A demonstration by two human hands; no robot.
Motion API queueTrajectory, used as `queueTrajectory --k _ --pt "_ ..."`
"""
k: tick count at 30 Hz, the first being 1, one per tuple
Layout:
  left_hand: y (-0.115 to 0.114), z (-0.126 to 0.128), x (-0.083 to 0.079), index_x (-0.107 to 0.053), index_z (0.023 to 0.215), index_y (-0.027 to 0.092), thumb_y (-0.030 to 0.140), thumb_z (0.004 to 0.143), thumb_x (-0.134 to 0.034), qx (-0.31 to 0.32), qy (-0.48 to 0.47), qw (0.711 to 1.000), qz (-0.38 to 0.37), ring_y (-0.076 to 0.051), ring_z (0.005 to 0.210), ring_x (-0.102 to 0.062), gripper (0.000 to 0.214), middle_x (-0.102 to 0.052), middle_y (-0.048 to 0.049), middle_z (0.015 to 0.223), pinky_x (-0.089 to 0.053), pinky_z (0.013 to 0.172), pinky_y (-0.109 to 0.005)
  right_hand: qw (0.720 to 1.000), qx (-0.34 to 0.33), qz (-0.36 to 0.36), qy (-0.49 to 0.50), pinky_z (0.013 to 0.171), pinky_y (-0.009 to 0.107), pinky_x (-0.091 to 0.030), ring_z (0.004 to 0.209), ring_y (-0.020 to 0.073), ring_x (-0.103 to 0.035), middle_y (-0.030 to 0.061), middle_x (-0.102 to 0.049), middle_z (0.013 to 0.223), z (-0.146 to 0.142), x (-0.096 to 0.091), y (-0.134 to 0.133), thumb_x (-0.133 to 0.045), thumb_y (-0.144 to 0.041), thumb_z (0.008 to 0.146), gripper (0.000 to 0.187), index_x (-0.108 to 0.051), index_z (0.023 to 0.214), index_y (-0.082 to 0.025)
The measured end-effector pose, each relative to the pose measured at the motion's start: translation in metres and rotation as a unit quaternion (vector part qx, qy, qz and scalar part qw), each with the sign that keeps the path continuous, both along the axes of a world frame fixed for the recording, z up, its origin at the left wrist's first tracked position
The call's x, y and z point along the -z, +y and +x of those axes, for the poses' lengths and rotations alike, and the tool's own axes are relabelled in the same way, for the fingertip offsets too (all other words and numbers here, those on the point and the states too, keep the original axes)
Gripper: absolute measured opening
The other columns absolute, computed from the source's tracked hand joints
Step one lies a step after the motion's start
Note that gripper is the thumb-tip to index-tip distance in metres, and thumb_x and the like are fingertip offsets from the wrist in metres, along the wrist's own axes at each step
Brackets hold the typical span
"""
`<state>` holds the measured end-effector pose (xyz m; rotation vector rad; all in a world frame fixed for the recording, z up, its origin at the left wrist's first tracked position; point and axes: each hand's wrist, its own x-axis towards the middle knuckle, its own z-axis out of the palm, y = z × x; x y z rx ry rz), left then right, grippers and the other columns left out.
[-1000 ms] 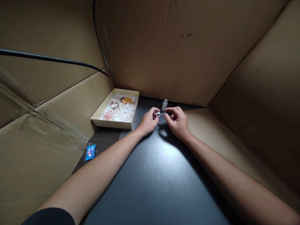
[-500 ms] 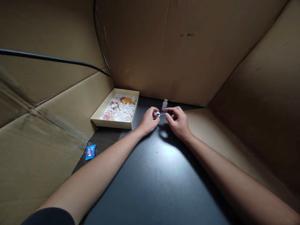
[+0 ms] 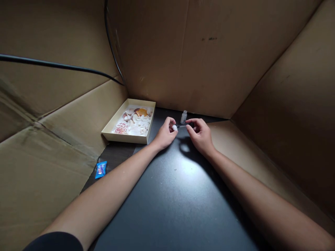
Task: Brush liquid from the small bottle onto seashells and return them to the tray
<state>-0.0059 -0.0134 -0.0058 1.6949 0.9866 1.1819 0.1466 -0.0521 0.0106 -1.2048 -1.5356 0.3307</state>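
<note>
Between the thumb and fingers of my left hand (image 3: 166, 133) is a small, rounded white piece (image 3: 175, 128), too small to name. My right hand (image 3: 201, 134) pinches a thin brush-like stick (image 3: 183, 126), pale along its shaft and dark at the end facing the white piece. That dark tip is very close to the white piece; whether they touch I cannot tell. A dark part shows behind the right fingers. Just beyond the hands stands a small clear bottle (image 3: 184, 117), upright, with whitish contents and no cap visible on its neck.
A cream box (image 3: 125, 138) holding several white, shell-like pieces stands back left. A blue candy wrapper (image 3: 101, 169) lies left of my forearm. Cardboard walls (image 3: 167, 52) enclose the dark table (image 3: 167, 202). A black cable (image 3: 65, 65) crosses the upper left.
My left hand has turned the white piece slightly, so its dark spot no longer shows. The right hand has shifted a little to the right with the stick, whose dark tip is now visible.
</note>
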Motion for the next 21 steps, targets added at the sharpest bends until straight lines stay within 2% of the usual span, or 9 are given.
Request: queueTrajectory --k 3,6,11,16,21 --pt "-0.002 0.0 -0.004 -0.051 0.089 0.019 0.009 0.074 -0.057 0.011 0.024 1.0 0.013 -0.008 0.062 -0.045 0.018 -0.045 0.0058 0.066 -0.037 0.061 -0.02 1.0 -0.019 -0.001 -0.001 0.058 0.026 -0.041 0.058 0.0102 -0.044 -0.0002 -0.053 0.08 0.0 0.001 0.0 -0.059 -0.03 0.08 0.017 -0.062 0.094 -0.02" --pt "-0.002 -0.001 -0.006 -0.055 0.081 0.016 0.009 0.075 -0.057 0.007 0.025 1.0 0.002 -0.008 0.062 -0.046 0.01 -0.048 0.0044 0.065 -0.038 0.061 -0.021 1.0 0.001 0.001 -0.006 0.058 0.026 -0.041 0.058 0.0101 -0.044 0.0 -0.053 0.081 0.0 0.001 0.0 -0.059 -0.03 0.08 0.015 -0.061 0.091 -0.02" --pt "0.002 -0.001 -0.006 -0.06 0.089 0.013 0.007 0.073 -0.059 0.007 -0.024 0.998 -0.06 -0.009 0.067 -0.053 0.017 -0.059 0.0005 0.075 -0.043 0.067 -0.022 1.0 -0.021 0.003 -0.002 0.058 0.026 -0.041 0.056 0.0097 -0.043 -0.0009 -0.051 0.079 0.0 0.0 0.0 -0.059 -0.029 0.08 0.014 -0.06 0.091 -0.02" --pt "0.0 -0.001 -0.01 -0.062 0.09 0.012 0.008 0.077 -0.055 0.004 -0.067 0.991 -0.114 -0.009 0.067 -0.058 0.015 -0.063 -0.002 0.078 -0.046 0.068 -0.023 1.0 0.016 0.002 -0.006 0.059 0.026 -0.041 0.057 0.0097 -0.043 -0.0001 -0.051 0.082 0.001 0.0 0.0 -0.059 -0.029 0.08 0.014 -0.061 0.09 -0.02" --pt "-0.002 0.0 -0.015 -0.064 0.086 0.012 0.008 0.08 -0.05 -0.006 -0.099 0.984 -0.15 -0.009 0.065 -0.057 0.016 -0.064 -0.0033 0.076 -0.046 0.065 -0.024 1.0 -0.02 0.012 -0.018 0.06 0.027 -0.042 0.058 0.0103 -0.044 -0.0008 -0.05 0.079 0.0 -0.001 -0.001 -0.059 -0.028 0.08 0.012 -0.06 0.09 -0.02"
